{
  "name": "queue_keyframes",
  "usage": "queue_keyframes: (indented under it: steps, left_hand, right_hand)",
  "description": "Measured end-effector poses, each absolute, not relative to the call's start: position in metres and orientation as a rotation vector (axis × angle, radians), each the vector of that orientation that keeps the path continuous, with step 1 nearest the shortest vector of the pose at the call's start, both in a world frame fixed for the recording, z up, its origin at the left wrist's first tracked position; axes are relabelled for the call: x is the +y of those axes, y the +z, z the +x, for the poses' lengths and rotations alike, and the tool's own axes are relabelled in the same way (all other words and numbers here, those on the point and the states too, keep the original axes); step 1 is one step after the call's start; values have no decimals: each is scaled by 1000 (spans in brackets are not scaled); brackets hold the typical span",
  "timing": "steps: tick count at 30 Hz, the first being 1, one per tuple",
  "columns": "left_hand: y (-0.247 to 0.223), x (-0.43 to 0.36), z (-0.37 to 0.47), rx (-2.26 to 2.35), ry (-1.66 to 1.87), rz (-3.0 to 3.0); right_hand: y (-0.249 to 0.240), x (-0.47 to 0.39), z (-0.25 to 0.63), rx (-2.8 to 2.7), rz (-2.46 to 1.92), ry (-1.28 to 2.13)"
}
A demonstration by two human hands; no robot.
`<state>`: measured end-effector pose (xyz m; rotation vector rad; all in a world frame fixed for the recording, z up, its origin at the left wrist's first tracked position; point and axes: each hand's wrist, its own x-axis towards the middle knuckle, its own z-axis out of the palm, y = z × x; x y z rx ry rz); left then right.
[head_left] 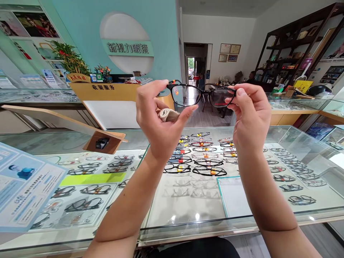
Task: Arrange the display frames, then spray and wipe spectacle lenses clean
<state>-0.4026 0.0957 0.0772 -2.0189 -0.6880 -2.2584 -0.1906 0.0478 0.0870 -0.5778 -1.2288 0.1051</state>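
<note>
A pair of black-framed eyeglasses (205, 94) is raised above the glass display case (185, 211), its lenses facing me. My left hand (161, 118) is closed, gripping the left end of the frame while also clutching a beige cleaning cloth (168, 114) against the palm. At the other end, my right hand (249, 111) pinches the frame by its hinge corner. Red lettering shows on the right lens. Both temples point away from me and are partly hidden by the hands and lenses.
Rows of eyeglasses (209, 170) lie inside the case below my arms. A wooden stand (104, 141) and a blue-white leaflet (29, 186) are on the left. A counter (113, 114) stands beyond, with a dark shelf (290, 50) at the right wall.
</note>
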Motion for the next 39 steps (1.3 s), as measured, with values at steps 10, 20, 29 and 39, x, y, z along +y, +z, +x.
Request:
queue_keyframes:
  steps: [10,20,29,39]
  left_hand:
    - [81,89,-396,-671,-2288,-1908]
    - [84,94,-400,-870,-2409,-2118]
    - [85,90,-396,-872,-2433,-2074]
    - [84,94,-402,-919,-2544,-2254]
  right_hand:
    - [80,70,-174,-1245,-671,248]
    - [82,63,-182,-1244,-673,186]
    - [80,66,-178,-1308,-672,163]
    - [80,67,-178,-1291,-674,180]
